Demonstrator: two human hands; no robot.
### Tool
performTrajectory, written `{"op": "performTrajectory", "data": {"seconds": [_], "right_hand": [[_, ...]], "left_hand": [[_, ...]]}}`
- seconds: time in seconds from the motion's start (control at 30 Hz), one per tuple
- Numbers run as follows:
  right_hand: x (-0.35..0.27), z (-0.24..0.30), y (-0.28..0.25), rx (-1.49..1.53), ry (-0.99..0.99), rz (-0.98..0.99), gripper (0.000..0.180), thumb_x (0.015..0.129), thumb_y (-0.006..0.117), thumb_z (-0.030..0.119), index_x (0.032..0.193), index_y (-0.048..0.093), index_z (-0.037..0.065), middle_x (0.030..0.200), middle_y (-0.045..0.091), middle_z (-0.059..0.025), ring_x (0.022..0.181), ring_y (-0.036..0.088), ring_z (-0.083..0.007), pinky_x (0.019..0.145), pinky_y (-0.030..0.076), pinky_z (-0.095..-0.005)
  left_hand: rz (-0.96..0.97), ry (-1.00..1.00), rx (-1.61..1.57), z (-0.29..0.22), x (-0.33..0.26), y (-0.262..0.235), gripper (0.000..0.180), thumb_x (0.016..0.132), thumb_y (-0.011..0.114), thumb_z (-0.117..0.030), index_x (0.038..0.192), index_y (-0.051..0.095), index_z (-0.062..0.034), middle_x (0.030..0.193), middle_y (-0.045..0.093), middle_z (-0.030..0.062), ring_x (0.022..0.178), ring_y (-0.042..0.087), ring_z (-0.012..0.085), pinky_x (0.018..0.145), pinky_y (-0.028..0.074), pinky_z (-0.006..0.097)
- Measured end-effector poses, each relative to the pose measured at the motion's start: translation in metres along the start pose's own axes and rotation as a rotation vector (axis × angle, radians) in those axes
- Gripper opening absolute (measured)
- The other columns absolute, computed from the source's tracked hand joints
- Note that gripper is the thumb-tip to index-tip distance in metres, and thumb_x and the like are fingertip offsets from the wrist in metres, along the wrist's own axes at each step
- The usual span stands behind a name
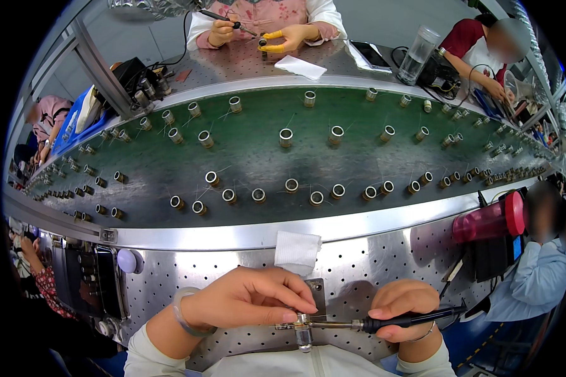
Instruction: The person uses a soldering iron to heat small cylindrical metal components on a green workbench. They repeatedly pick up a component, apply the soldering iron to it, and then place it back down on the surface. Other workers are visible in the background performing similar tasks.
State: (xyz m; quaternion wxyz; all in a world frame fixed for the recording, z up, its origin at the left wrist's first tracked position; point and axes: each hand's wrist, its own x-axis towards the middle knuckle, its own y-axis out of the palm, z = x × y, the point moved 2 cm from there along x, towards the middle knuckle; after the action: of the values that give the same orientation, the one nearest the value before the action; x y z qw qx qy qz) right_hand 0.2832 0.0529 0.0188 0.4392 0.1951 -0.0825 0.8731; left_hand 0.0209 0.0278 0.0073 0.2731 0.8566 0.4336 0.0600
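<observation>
My right hand [405, 308] is wrapped round the black handle of a soldering iron [415, 318], held level with its tip pointing left. That tip reaches the top of a small shiny metal cylinder [304, 338], which stands just in front of my body. My left hand [258, 298] is closed, thumb and fingers pinching at the cylinder's upper end. Fine wires show beside the fingertips; what exactly lies between them is partly hidden. Behind the cylinder, a small grey metal plate [319, 291] lies on the perforated metal bench [188, 283].
A green conveyor belt [151, 166] carries many small metal cylinders past the bench. White folded tissue [297, 251] lies beyond my hands. At right are a pink bottle [487, 220] and a black box [489, 259]; at left, a dark tray [110, 283]. Co-workers sit across and at both sides.
</observation>
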Motion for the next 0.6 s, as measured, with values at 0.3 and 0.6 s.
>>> {"op": "performTrajectory", "data": {"seconds": [0.3, 0.6], "right_hand": [[0.0006, -0.0011, 0.0008, 0.023, 0.003, 0.008, 0.026, 0.066, 0.080, 0.000, 0.088, 0.067, -0.006, 0.069, 0.063, -0.0160, 0.056, 0.061, -0.0247, 0.051, 0.047, -0.0294], [-0.0041, -0.0004, -0.0009, 0.022, 0.021, -0.060, 0.022, 0.068, 0.078, 0.002, 0.085, 0.067, -0.007, 0.069, 0.064, -0.0160, 0.055, 0.060, -0.0247, 0.051, 0.047, -0.0302]], "left_hand": [[0.022, 0.000, 0.033, 0.0028, -0.0005, -0.0016, 0.027, 0.082, 0.064, 0.010, 0.108, 0.067, 0.0049, 0.110, 0.061, 0.0176, 0.095, 0.061, 0.0184, 0.080, 0.050, 0.026], [0.014, -0.049, 0.007, 0.0014, -0.0001, 0.0017, 0.032, 0.079, 0.064, 0.016, 0.109, 0.066, 0.0056, 0.111, 0.060, 0.0176, 0.100, 0.061, 0.0205, 0.085, 0.052, 0.029]]}}
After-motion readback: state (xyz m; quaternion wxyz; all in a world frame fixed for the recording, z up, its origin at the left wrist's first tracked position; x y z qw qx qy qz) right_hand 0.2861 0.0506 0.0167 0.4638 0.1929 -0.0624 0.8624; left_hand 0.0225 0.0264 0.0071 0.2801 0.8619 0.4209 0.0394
